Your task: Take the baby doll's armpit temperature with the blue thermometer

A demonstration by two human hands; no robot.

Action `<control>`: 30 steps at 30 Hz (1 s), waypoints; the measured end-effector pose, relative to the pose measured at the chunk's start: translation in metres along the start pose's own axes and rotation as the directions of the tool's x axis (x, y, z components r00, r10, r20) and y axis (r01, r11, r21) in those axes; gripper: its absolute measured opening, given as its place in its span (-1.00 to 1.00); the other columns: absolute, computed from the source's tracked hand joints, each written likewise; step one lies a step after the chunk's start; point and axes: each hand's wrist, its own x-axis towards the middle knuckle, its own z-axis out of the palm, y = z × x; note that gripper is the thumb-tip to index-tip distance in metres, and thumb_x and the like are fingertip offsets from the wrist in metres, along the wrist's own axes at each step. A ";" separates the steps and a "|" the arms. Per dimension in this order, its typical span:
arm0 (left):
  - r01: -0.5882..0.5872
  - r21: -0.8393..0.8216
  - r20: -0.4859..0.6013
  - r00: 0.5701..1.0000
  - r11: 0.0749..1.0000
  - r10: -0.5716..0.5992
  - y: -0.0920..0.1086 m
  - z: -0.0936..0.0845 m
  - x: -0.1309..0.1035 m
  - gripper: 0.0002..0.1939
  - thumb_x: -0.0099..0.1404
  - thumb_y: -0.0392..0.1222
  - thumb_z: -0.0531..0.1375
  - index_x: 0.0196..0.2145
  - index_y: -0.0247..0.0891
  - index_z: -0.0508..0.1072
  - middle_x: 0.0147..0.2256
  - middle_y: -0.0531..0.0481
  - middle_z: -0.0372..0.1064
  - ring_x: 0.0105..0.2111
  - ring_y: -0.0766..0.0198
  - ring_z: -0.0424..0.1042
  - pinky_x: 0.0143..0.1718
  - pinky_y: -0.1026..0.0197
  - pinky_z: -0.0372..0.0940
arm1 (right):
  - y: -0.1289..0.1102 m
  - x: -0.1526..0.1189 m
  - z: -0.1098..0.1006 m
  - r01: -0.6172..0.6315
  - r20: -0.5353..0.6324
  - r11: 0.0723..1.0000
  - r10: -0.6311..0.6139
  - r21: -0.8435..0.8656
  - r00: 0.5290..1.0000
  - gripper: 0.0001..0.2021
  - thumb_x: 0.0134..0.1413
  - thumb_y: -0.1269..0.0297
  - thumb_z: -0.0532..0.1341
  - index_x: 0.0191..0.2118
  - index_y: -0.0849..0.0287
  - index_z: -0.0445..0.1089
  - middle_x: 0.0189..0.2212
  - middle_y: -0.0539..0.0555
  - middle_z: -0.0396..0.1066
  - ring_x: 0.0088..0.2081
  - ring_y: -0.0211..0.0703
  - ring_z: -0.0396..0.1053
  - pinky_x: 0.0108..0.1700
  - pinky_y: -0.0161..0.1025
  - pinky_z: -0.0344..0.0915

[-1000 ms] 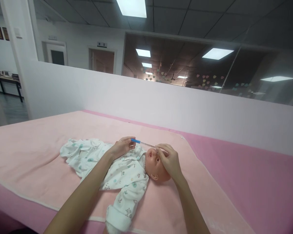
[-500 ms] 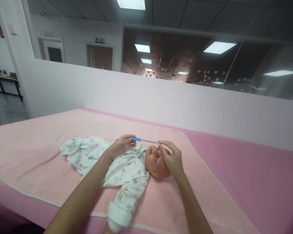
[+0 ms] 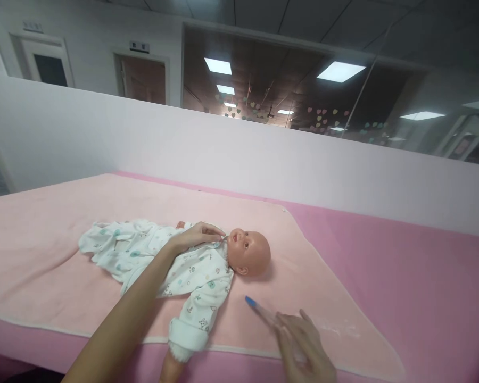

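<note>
A baby doll point(image 3: 250, 252) in white printed clothes lies on its back on a pink blanket point(image 3: 335, 298), its head to the right. My left hand point(image 3: 199, 235) rests on the doll's upper chest near the collar, its fingers stretched out toward the chin. At the lower right, my right hand point(image 3: 301, 340) is blurred and holds a thin clear stick with a blue tip point(image 3: 250, 301) between its fingers. The blue end points up and left, to the near side of the doll's head.
The pink padded surface point(image 3: 423, 271) extends beyond the blanket at the right and along the near edge. A low white wall point(image 3: 223, 154) runs behind it, with windows and doors above.
My right hand has left the doll's head and moved down toward the front, taking the blue-tipped stick with it. My left hand has let go of the stick and lowered onto the doll's chest.
</note>
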 end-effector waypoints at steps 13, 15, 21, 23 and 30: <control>-0.045 0.267 0.104 0.994 0.963 0.017 0.007 -0.009 -0.009 -0.76 0.02 -0.10 0.26 -0.34 -0.26 0.55 -0.36 -0.08 0.48 -0.33 0.18 0.40 -0.37 0.29 0.22 | 0.006 -0.026 0.065 0.364 0.288 0.924 -0.319 -0.116 0.903 -0.76 0.07 0.43 0.00 -0.49 0.08 0.34 -0.64 -0.05 0.26 -0.51 -0.25 0.26 0.08 0.06 -0.01; -0.057 0.259 0.108 0.994 0.964 0.030 0.005 -0.009 -0.008 -0.79 0.02 -0.13 0.25 -0.37 -0.26 0.56 -0.38 -0.08 0.48 -0.35 0.19 0.40 -0.38 0.29 0.21 | 0.010 -0.028 0.066 0.338 0.291 0.931 -0.288 -0.139 0.912 -0.71 0.10 0.42 -0.04 -0.54 0.08 0.32 -0.67 -0.06 0.23 -0.53 -0.25 0.23 0.08 0.03 -0.02; -0.056 0.252 0.111 0.993 0.966 0.028 0.005 -0.009 -0.007 -0.82 0.01 -0.15 0.24 -0.40 -0.26 0.55 -0.41 -0.05 0.46 -0.38 0.21 0.37 -0.41 0.30 0.19 | -0.002 -0.008 0.055 0.388 0.416 0.900 -0.281 -0.197 0.865 -0.59 0.17 0.34 -0.06 -0.66 0.09 0.28 -0.73 -0.04 0.21 -0.62 -0.26 0.18 -0.20 -0.19 0.13; -0.050 0.231 0.117 0.993 0.972 0.023 0.006 -0.009 -0.008 -0.81 0.02 -0.13 0.25 -0.42 -0.28 0.53 -0.42 -0.05 0.43 -0.40 0.24 0.34 -0.42 0.31 0.17 | -0.017 0.016 0.057 0.398 0.520 0.898 -0.251 -0.190 0.816 -0.61 0.15 0.32 -0.01 -0.68 0.10 0.26 -0.72 -0.03 0.26 -0.63 -0.26 0.19 -0.42 -0.28 0.08; 0.032 0.015 0.030 0.999 0.999 -0.032 0.003 -0.017 -0.010 -0.71 0.03 0.00 0.24 -0.47 -0.34 0.44 -0.63 0.10 0.16 -0.65 0.44 0.05 -0.63 0.34 -0.08 | -0.055 0.086 0.141 0.358 0.547 0.910 -0.195 -0.208 0.814 -0.79 0.11 0.36 0.02 -0.49 0.14 0.32 -0.50 0.04 0.39 -0.52 -0.22 0.32 -0.55 -0.31 0.00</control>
